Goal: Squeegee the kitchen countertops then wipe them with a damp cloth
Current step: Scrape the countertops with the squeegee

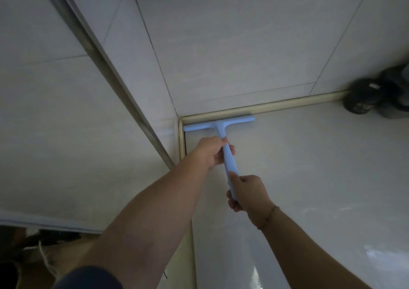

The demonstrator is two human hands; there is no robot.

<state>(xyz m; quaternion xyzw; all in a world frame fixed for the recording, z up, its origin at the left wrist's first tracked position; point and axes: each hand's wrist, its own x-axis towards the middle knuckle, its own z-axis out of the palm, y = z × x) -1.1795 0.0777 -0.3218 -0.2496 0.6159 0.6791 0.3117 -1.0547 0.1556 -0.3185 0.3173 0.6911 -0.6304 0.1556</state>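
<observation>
Both hands grip the blue squeegee [223, 140] handle — left hand [211, 152] nearer the blade, right hand [249, 192] at its end — blade in the tabletop's [309, 178] back corner.

Pale blue squeegee [221, 133] at frame centre, its blade lying on the glossy white table [309, 178] against the beige sealing strip [265, 108] at the tiled wall corner. Left hand [212, 151] grips the upper handle; right hand [250, 192] grips the handle end, a thin bracelet [269, 216] on its wrist. Blurred dark objects [376, 96] stand at the right edge.
</observation>
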